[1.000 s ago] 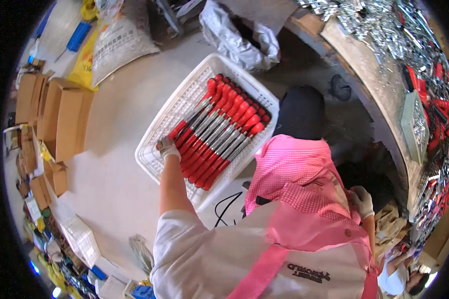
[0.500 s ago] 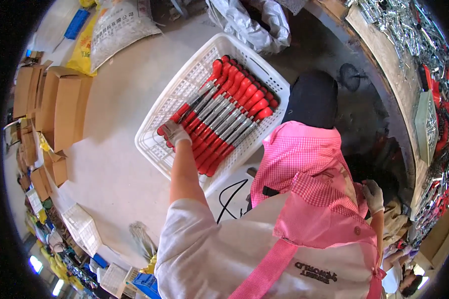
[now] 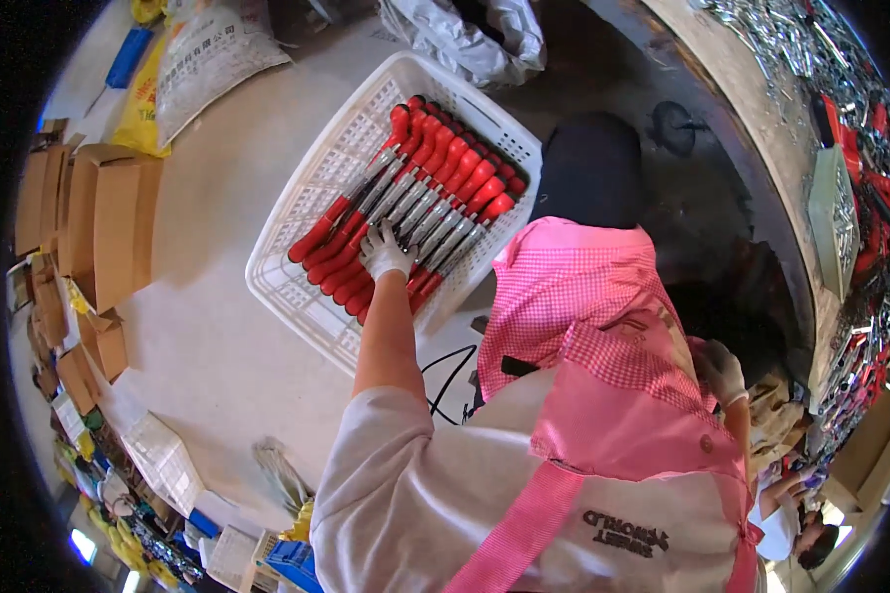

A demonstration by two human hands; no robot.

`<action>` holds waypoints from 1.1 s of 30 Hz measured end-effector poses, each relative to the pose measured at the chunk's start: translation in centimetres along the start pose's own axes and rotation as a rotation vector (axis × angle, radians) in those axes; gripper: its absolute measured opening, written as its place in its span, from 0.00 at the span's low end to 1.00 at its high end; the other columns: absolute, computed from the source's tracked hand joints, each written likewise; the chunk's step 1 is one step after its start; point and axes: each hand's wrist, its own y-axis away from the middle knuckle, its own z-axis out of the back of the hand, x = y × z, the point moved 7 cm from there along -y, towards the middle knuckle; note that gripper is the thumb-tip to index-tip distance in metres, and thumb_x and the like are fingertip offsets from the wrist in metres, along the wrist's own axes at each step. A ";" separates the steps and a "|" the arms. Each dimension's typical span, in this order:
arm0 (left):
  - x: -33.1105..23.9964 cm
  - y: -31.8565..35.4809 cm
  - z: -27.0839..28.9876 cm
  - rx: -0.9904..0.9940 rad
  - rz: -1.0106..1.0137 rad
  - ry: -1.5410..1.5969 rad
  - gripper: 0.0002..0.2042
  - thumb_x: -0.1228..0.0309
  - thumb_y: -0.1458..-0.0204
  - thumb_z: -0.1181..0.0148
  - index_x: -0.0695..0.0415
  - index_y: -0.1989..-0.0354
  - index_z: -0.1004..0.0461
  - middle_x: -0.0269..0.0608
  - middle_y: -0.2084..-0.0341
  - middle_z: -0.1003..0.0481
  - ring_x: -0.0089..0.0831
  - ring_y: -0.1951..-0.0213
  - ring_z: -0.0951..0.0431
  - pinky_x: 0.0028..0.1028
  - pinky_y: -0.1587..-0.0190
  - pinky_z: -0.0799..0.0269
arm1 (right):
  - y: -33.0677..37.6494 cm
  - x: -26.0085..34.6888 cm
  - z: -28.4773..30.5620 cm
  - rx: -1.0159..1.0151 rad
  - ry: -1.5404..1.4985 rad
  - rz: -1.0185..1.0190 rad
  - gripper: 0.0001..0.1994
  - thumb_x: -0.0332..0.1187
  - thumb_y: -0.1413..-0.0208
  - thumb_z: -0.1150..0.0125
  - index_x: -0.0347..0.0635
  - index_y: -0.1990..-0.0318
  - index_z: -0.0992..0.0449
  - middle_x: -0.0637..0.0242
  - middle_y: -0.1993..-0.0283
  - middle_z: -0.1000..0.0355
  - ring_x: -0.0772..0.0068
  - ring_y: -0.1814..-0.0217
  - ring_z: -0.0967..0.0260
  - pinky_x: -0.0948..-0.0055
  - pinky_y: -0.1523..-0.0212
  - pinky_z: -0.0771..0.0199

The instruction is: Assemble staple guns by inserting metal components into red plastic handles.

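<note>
White-gloved fingers (image 3: 381, 240) of the left hand (image 3: 384, 255) spread flat and press down on the row of red-handled tools (image 3: 415, 203); the hand lies on them rather than closing round any one, near the middle of the row toward its near end. These tools, with red grips and grey metal shafts, lie side by side in a slanting rank inside a white plastic basket (image 3: 311, 301), which sits on the pale floor (image 3: 218, 366) to the left of the person, tilted so one corner points far. The bare forearm runs from the glove back to a white sleeve (image 3: 386, 474), and a pink checked apron (image 3: 583, 326) covers the body to the right. The right hand (image 3: 722, 371), also in a white glove, hangs low at the right side by the apron's edge; whether its fingers hold anything cannot be told. Brown cardboard boxes (image 3: 104, 222) stand to the far left, a printed sack (image 3: 213, 54) lies beyond the basket, and a bench heaped with metal parts (image 3: 841, 128) curves along the right.
</note>
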 end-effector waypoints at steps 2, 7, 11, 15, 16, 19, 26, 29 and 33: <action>-0.8 -0.9 -0.7 -0.027 0.038 0.061 0.39 0.53 0.61 0.37 0.48 0.38 0.44 0.47 0.40 0.42 0.44 0.38 0.43 0.42 0.39 0.44 | 0.5 0.7 -0.2 0.047 -0.229 -0.121 0.15 0.37 0.45 0.46 0.39 0.53 0.27 0.58 0.59 0.26 0.67 0.56 0.29 0.71 0.55 0.31; -3.5 0.5 2.9 -0.292 0.012 0.655 0.30 0.65 0.50 0.42 0.60 0.39 0.44 0.59 0.43 0.40 0.53 0.43 0.38 0.43 0.43 0.37 | -0.5 4.7 2.4 0.076 -0.310 0.114 0.14 0.38 0.45 0.45 0.41 0.54 0.27 0.58 0.58 0.26 0.62 0.55 0.28 0.69 0.54 0.30; -17.2 9.9 21.3 -0.741 -0.536 0.937 0.25 0.78 0.52 0.45 0.68 0.44 0.41 0.60 0.50 0.36 0.54 0.49 0.34 0.42 0.49 0.31 | 2.3 6.4 7.8 -0.062 -0.429 0.148 0.15 0.37 0.44 0.44 0.40 0.53 0.29 0.57 0.60 0.25 0.64 0.55 0.27 0.69 0.54 0.29; -28.1 21.3 34.4 -0.803 -1.221 0.978 0.19 0.81 0.56 0.46 0.65 0.52 0.34 0.54 0.58 0.30 0.51 0.57 0.30 0.42 0.51 0.35 | 5.1 6.3 14.7 -0.227 -0.530 0.243 0.13 0.36 0.45 0.45 0.39 0.55 0.28 0.58 0.61 0.26 0.66 0.59 0.27 0.70 0.57 0.30; -30.1 23.1 35.7 -0.740 -1.335 1.035 0.20 0.82 0.58 0.45 0.64 0.53 0.34 0.52 0.60 0.28 0.49 0.58 0.29 0.41 0.53 0.33 | 5.2 5.5 16.0 -0.312 -0.529 0.275 0.12 0.35 0.45 0.44 0.39 0.56 0.27 0.59 0.62 0.26 0.65 0.60 0.27 0.70 0.57 0.30; -34.7 27.5 37.3 -0.550 -1.527 1.037 0.16 0.83 0.61 0.44 0.61 0.60 0.29 0.48 0.62 0.28 0.46 0.60 0.28 0.38 0.55 0.32 | 6.4 1.5 19.7 -0.620 -0.362 0.277 0.10 0.29 0.45 0.44 0.36 0.57 0.27 0.66 0.68 0.27 0.78 0.65 0.30 0.76 0.61 0.29; -41.5 33.0 36.3 -0.216 -1.673 1.029 0.11 0.83 0.61 0.44 0.58 0.66 0.27 0.43 0.67 0.26 0.41 0.64 0.26 0.35 0.59 0.30 | 13.8 -21.0 22.6 -1.312 -0.110 -0.572 0.16 0.36 0.50 0.41 0.44 0.53 0.29 0.58 0.58 0.27 0.55 0.57 0.29 0.61 0.56 0.30; -43.0 34.8 35.8 -0.160 -1.741 0.995 0.11 0.83 0.60 0.44 0.57 0.67 0.27 0.42 0.68 0.26 0.41 0.65 0.26 0.34 0.60 0.30 | 11.6 -21.7 21.6 -1.288 0.186 -0.422 0.17 0.39 0.47 0.43 0.44 0.51 0.32 0.54 0.57 0.31 0.51 0.55 0.32 0.59 0.55 0.32; -44.6 36.3 36.0 -0.142 -1.762 0.937 0.11 0.84 0.61 0.44 0.57 0.68 0.27 0.42 0.68 0.26 0.41 0.65 0.26 0.34 0.61 0.30 | 10.9 -22.4 22.2 -1.346 0.120 -0.355 0.14 0.35 0.45 0.47 0.39 0.53 0.33 0.50 0.55 0.34 0.45 0.54 0.36 0.59 0.54 0.34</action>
